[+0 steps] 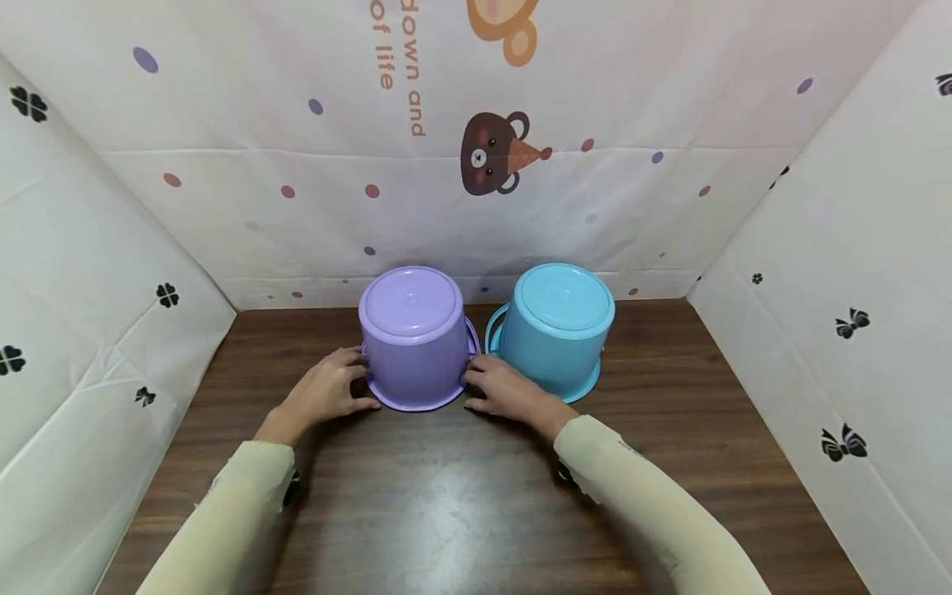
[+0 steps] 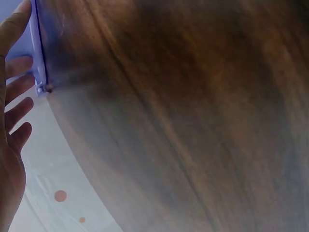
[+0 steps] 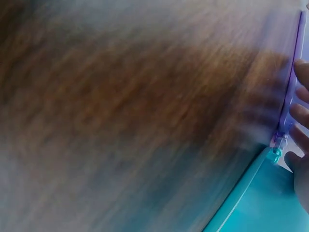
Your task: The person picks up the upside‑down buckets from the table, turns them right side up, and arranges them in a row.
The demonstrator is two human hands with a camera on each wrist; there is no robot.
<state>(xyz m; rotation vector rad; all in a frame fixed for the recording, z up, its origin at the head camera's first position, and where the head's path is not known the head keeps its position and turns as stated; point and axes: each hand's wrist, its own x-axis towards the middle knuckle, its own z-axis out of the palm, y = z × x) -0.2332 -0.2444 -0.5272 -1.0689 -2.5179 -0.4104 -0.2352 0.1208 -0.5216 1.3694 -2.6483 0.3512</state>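
Note:
A purple bucket (image 1: 415, 364) stands upside down on the wooden table, its base facing up and its rim on the tabletop. My left hand (image 1: 327, 386) touches its left side low by the rim, and my right hand (image 1: 509, 391) touches the right side at about the same height. In the left wrist view, spread fingers lie along the purple rim (image 2: 37, 46). The right wrist view shows loosely extended fingers against the purple rim (image 3: 289, 92). Just right of it, a turquoise bucket (image 1: 554, 347) is also upside down, close behind my right hand.
The brown wooden table (image 1: 439, 504) ends at a patterned white back wall (image 1: 416, 215), close behind both buckets. White side walls flank it left (image 1: 97, 330) and right (image 1: 833, 273). A turquoise handle (image 1: 492, 326) sticks out toward the purple bucket.

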